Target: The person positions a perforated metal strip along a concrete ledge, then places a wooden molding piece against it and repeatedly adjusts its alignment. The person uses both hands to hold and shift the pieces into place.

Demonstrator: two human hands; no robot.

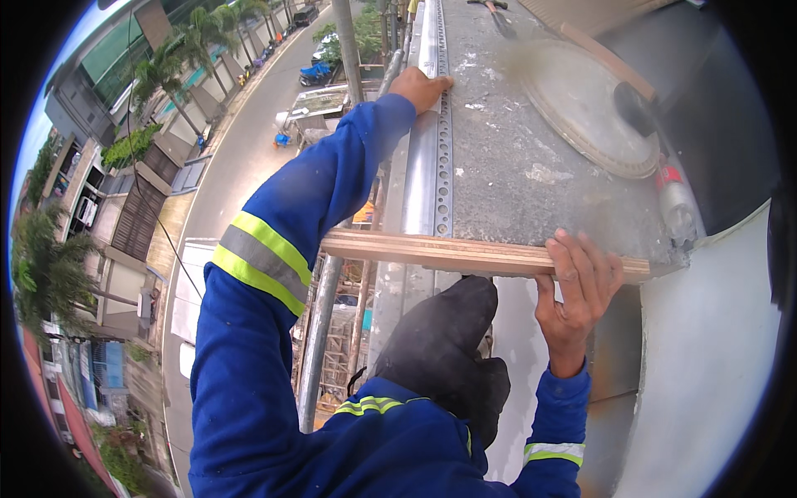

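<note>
My left hand [419, 90] is closed on the long silver metal strip [423, 166] with a perforated flange, near its far part along the concrete ledge's outer edge. My right hand [574, 295] holds the right part of a layered plywood batten [465, 249], its fingertips over the upper side and thumb against the near face. The batten lies crosswise at the near end of the grey concrete top [531, 199], over the near end of the strip; its left end reaches behind my left forearm.
A hammer [490, 12], a round pale lid [581, 116], a wooden-handled tool [623, 79] and a plastic bottle [677, 199] lie on the ledge. Scaffold tubes [320, 332] run along the left, high above a street [228, 166]. A pale panel [714, 315] stands at right.
</note>
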